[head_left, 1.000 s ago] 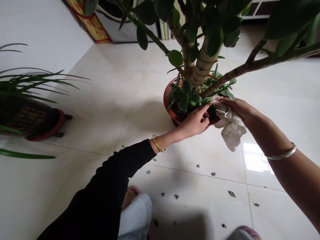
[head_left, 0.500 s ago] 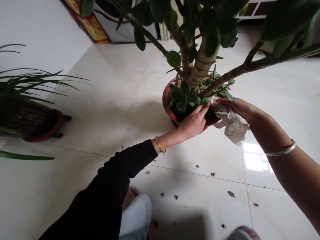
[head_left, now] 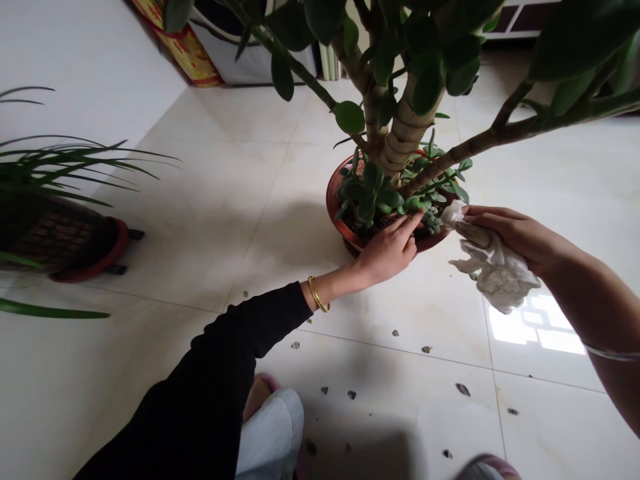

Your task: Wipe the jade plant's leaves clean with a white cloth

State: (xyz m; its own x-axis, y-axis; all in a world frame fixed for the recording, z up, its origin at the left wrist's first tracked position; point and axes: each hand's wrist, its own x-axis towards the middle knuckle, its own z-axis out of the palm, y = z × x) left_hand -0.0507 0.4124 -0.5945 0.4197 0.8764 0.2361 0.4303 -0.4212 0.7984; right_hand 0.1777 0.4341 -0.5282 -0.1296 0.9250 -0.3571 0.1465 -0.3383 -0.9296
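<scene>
A jade plant with thick trunks grows in a reddish-brown pot on the tiled floor. My left hand, in a black sleeve with a gold bangle, rests on the pot's near rim, its index finger stretched out to a small green leaf cluster and the other fingers curled. My right hand is closed on a crumpled white cloth, held just right of the pot and clear of the rim. The cloth hangs below the fingers.
Several small dark leaf bits lie scattered on the white tiles in front of me. A second plant with long thin leaves stands in a dark pot on a red wheeled tray at the left. A long branch reaches right above my right hand.
My right hand has pulled the cloth away from the pot's rim, to the right and slightly down. My left hand has stayed on the rim, finger still extended.
</scene>
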